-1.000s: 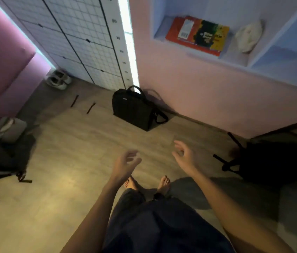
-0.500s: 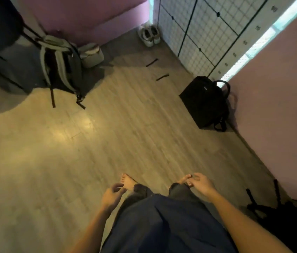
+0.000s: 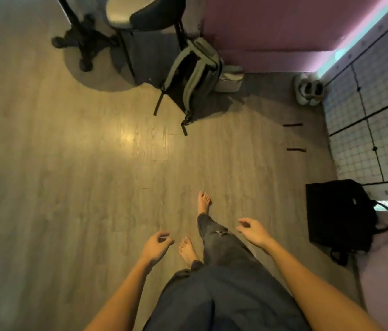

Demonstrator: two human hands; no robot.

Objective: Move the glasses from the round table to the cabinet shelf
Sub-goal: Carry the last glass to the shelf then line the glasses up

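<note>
Left grip and right grip, both loosely spread and holding nothing, hang above the wood floor; I note a backpack at upper centre.

Wood-look floor. Grey-green backpack leaning beside a chair near the pink wall. White shoes in the corner. Black bag below the gridded panel. 2 dark strips on the floor.
</note>
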